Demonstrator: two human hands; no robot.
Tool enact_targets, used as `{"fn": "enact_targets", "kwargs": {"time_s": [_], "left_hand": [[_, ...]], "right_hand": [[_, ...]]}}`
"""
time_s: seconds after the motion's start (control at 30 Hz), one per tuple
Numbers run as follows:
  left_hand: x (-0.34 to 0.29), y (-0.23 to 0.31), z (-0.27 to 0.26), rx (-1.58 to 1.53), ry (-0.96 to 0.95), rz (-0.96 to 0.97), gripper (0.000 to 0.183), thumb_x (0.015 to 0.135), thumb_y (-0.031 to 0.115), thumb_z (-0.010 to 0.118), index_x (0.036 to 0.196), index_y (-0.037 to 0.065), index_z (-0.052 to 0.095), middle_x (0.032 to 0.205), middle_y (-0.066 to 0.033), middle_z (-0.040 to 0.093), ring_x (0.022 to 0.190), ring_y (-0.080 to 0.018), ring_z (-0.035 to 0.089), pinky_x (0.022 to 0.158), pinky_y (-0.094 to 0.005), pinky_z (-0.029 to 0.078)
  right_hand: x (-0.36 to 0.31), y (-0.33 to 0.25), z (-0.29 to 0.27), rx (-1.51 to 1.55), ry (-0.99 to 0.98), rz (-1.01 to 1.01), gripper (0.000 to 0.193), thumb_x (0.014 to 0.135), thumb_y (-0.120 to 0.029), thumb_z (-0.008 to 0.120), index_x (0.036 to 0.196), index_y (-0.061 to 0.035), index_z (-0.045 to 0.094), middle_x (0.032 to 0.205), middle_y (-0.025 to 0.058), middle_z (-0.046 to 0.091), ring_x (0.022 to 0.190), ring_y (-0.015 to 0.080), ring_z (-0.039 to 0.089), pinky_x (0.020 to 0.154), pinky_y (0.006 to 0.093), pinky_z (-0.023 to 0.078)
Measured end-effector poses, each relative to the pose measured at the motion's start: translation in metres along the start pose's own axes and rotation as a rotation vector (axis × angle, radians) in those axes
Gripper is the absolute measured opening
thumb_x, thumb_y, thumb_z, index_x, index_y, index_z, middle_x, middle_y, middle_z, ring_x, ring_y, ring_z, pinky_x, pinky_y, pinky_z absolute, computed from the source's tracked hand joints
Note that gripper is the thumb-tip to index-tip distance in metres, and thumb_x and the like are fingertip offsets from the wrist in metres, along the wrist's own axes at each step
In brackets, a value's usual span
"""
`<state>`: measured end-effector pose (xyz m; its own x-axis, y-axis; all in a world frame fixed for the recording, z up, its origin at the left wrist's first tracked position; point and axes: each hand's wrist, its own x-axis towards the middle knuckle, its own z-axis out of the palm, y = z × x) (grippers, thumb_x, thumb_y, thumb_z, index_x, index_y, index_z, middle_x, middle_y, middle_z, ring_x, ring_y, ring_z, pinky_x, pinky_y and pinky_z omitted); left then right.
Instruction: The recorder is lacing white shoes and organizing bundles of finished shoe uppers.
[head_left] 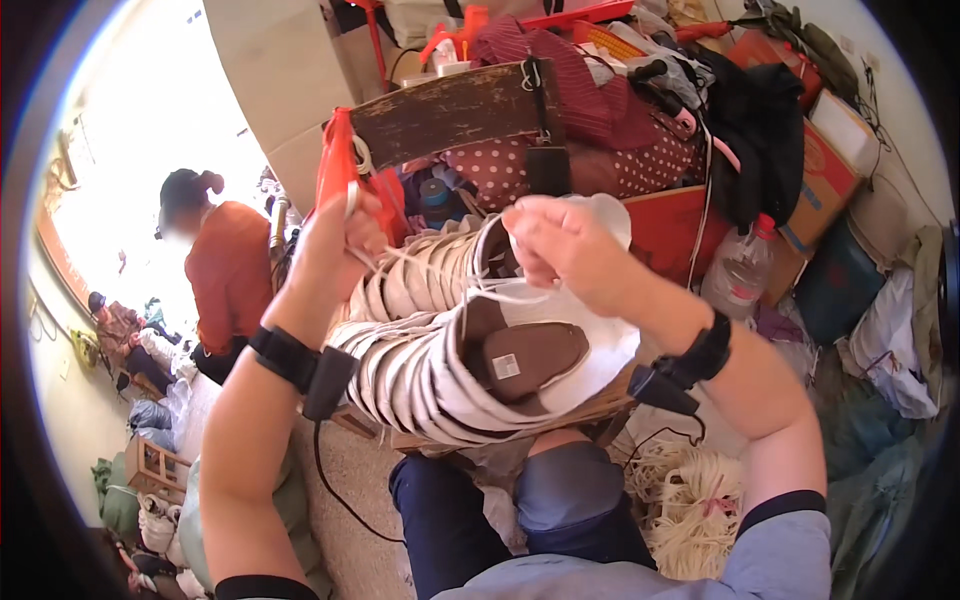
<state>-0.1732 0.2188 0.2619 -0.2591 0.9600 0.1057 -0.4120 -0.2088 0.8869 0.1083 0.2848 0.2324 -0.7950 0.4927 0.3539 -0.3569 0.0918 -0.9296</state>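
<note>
Two rows of nested white-and-brown shoe uppers lie side by side in front of me, the nearer row point(410, 375) and the farther row point(415, 278). Inside the front shoe upper shows a brown sole-shaped piece point(535, 358) with a small white label. A thin white cord point(505, 297) crosses above the rows between my hands. At the left end, my left hand point(345, 235) is closed around the cord. My right hand point(575, 250) pinches the cord with curled fingers, over the right end of the farther row. Both hands are raised above the shoe uppers.
Behind the rows stands a worn wooden chair back point(450, 115) with a red plastic bag point(338, 160) hanging from it. Clothes, boxes and a clear bottle point(738, 265) crowd the right. White cords point(690, 510) lie heaped by my knee. A person in orange point(230, 270) sits at left.
</note>
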Motion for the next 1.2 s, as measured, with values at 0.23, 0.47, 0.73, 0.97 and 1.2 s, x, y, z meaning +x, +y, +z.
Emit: {"fn": "enact_targets", "kwargs": {"time_s": [0.23, 0.47, 0.73, 0.97, 1.2], "left_hand": [[-0.03, 0.059, 0.012, 0.023, 0.213, 0.107, 0.027, 0.103, 0.022, 0.044, 0.087, 0.002, 0.053, 0.056, 0.0071, 0.027, 0.047, -0.0052, 0.027, 0.043, -0.023, 0.026], [-0.084, -0.041, -0.093, -0.098, 0.263, -0.105, 0.027, 0.098, 0.022, 0.047, 0.081, 0.002, 0.054, 0.054, 0.0064, 0.03, 0.045, -0.0079, 0.029, 0.044, -0.0273, 0.028], [-0.079, -0.056, -0.073, 0.068, 0.159, -0.134, 0.023, 0.094, 0.018, 0.046, 0.081, 0.001, 0.053, 0.056, 0.0067, 0.029, 0.047, -0.007, 0.028, 0.047, -0.0257, 0.029], [-0.109, -0.058, -0.055, 0.221, 0.194, -0.032, 0.025, 0.098, 0.026, 0.049, 0.084, 0.006, 0.054, 0.061, 0.0068, 0.031, 0.051, -0.0051, 0.031, 0.048, -0.0235, 0.03], [-0.165, -0.008, 0.13, 0.819, -0.604, 0.659, 0.019, 0.087, 0.006, 0.053, 0.096, -0.005, 0.065, 0.092, -0.0127, 0.061, 0.081, -0.0197, 0.059, 0.076, -0.0296, 0.047]], "right_hand": [[-0.037, -0.064, 0.021, -0.168, 0.03, 0.023, 0.026, 0.102, -0.026, 0.048, 0.081, -0.0097, 0.048, 0.061, -0.0052, 0.036, 0.053, 0.0048, 0.033, 0.051, 0.0226, 0.031], [-0.176, -0.004, 0.017, 0.164, 0.357, 0.243, 0.027, 0.099, -0.024, 0.05, 0.077, -0.0111, 0.043, 0.061, -0.0035, 0.036, 0.052, 0.0085, 0.033, 0.049, 0.0261, 0.031], [-0.234, 0.025, -0.003, 0.027, 0.639, 0.225, 0.031, 0.1, -0.027, 0.051, 0.074, -0.0128, 0.042, 0.057, -0.003, 0.033, 0.048, 0.0088, 0.03, 0.047, 0.0275, 0.03], [-0.281, 0.08, -0.012, 0.111, 0.789, 0.218, 0.032, 0.101, -0.024, 0.049, 0.073, -0.0113, 0.042, 0.057, -0.0027, 0.035, 0.048, 0.0079, 0.031, 0.045, 0.027, 0.028], [-0.187, -0.095, 0.07, -0.932, 0.205, 0.198, 0.024, 0.093, -0.019, 0.064, 0.076, -0.0049, 0.053, 0.065, 0.002, 0.053, 0.062, 0.0048, 0.052, 0.054, 0.0236, 0.041]]}}
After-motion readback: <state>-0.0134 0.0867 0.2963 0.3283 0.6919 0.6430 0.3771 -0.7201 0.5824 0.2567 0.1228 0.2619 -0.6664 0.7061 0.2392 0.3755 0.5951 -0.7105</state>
